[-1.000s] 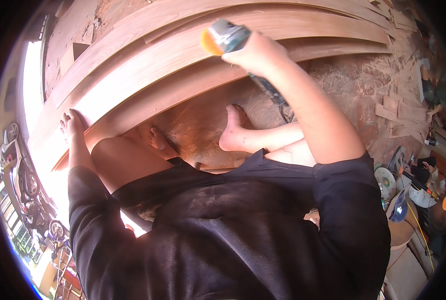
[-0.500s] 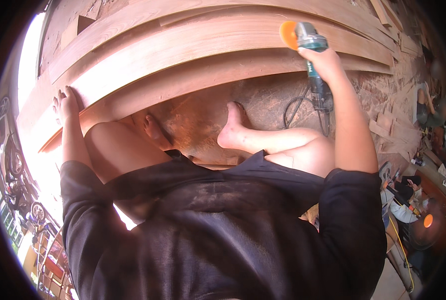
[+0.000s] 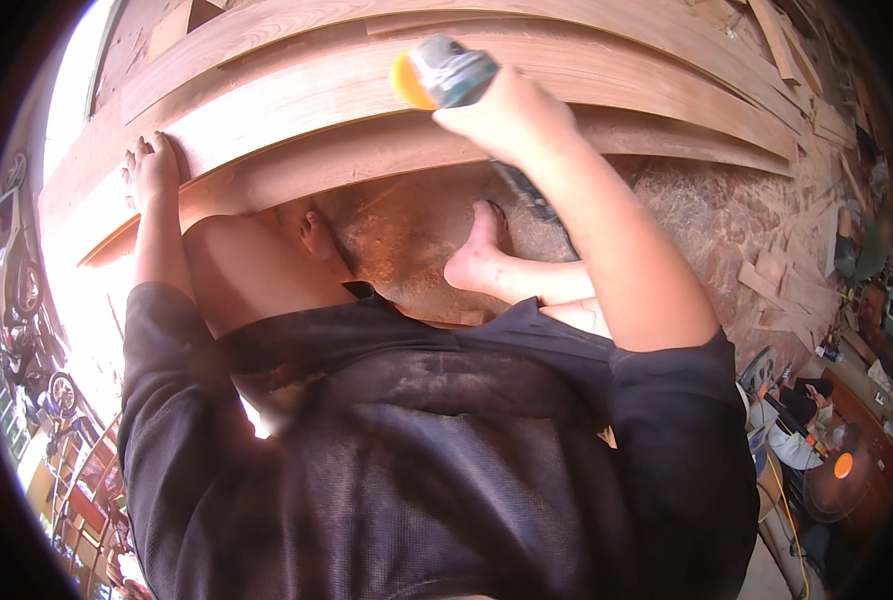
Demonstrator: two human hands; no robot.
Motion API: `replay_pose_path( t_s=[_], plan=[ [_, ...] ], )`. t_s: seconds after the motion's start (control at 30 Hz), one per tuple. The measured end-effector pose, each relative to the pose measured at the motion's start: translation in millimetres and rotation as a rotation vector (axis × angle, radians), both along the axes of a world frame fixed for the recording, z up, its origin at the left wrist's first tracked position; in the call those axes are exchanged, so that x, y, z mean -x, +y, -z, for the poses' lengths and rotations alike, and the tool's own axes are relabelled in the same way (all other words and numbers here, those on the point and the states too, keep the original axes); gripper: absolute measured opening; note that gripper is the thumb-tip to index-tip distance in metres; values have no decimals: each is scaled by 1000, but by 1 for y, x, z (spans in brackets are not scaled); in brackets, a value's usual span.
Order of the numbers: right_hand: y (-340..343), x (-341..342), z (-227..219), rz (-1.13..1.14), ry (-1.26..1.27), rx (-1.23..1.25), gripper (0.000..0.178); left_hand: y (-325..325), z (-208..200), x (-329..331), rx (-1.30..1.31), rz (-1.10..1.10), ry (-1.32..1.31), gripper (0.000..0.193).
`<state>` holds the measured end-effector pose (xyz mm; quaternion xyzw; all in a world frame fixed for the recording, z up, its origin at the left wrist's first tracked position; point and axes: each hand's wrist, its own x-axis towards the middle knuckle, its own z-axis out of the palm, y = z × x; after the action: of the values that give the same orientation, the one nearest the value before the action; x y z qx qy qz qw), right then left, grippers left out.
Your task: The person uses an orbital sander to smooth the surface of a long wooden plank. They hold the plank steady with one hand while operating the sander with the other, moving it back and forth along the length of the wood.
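Note:
My right hand (image 3: 517,118) is wrapped round the body of an angle grinder (image 3: 454,70) with a teal body, a grey metal head and an orange disc (image 3: 409,82). The disc is over a long, pale wooden plank (image 3: 307,98) that runs across in front of me. Whether it touches the wood, I cannot tell. Some of the handle is covered by my hand and forearm. At the plank's left part, my left hand (image 3: 153,172) lies on the wood with its fingers extended and apart.
Another long board (image 3: 297,30) lies beyond the plank. My bare foot (image 3: 482,245) rests on the dusty floor near it. Wood offcuts (image 3: 789,290) are scattered at right. A fan (image 3: 843,467) and a yellow cord (image 3: 789,510) are at lower right, motorbikes (image 3: 62,395) at far left.
My right hand has carried the grinder left along the plank, from its right part toward the middle. My left hand stays on the wood.

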<state>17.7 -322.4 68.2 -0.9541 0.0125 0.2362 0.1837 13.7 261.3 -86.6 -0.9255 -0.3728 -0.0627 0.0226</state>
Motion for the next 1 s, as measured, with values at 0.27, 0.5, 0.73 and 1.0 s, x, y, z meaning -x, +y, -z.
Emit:
replay_pose_path(
  t_s=[0.27, 0.5, 0.73, 1.0],
  plan=[
    [-50, 12, -1, 16, -30, 15, 77, 8, 7, 4, -10, 18, 0, 74],
    [-202, 4, 18, 477, -110, -57, 70, -69, -18, -11, 42, 111, 81, 68],
    [-195, 30, -4, 657, -366, -297, 41, -341, -82, -5, 41, 1045, 253, 88],
    [-176, 71, -51, 757, -572, -699, 43, -368, -72, -23, 5, 1202, 217, 97]
  ],
)
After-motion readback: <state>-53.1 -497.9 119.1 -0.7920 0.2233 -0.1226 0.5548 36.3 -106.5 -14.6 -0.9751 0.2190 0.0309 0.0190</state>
